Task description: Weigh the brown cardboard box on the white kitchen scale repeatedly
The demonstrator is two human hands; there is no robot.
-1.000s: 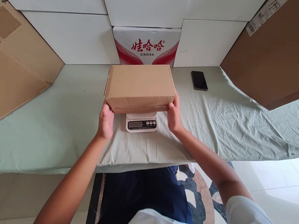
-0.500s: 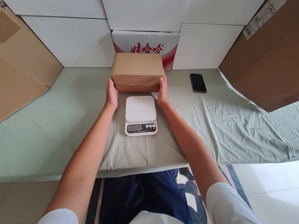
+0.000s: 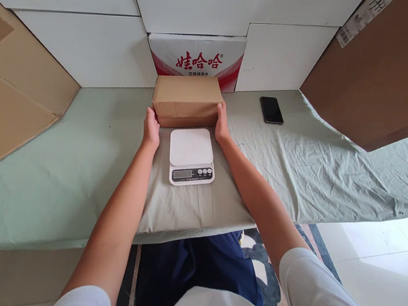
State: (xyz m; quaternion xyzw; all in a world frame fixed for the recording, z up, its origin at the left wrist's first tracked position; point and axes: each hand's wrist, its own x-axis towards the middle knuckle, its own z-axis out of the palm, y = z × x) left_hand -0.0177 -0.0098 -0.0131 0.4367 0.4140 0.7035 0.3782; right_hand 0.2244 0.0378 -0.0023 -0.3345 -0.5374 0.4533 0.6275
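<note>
A brown cardboard box point(image 3: 189, 92) is held between my two hands, just behind a white digital scale. My left hand point(image 3: 151, 126) presses its lower left end, most of the fingers out of sight behind it. Against the right end is my right hand point(image 3: 222, 123), its thumb at the front corner. The kitchen scale point(image 3: 191, 149) lies on the cloth between my forearms, its plate bare and its display blank. Whether the box rests fully on the cloth is hard to make out.
Green cloth point(image 3: 113, 172) covers the table. A black phone point(image 3: 271, 110) lies at the back right. Large cardboard panels stand at the left point(image 3: 14, 102) and right point(image 3: 378, 79). A white carton with red lettering point(image 3: 200, 57) is behind the box, among white panels point(image 3: 281, 58).
The box sits slightly lower against the carton behind, showing more of its lettering. Both hands keep their hold. The view has shifted a little.
</note>
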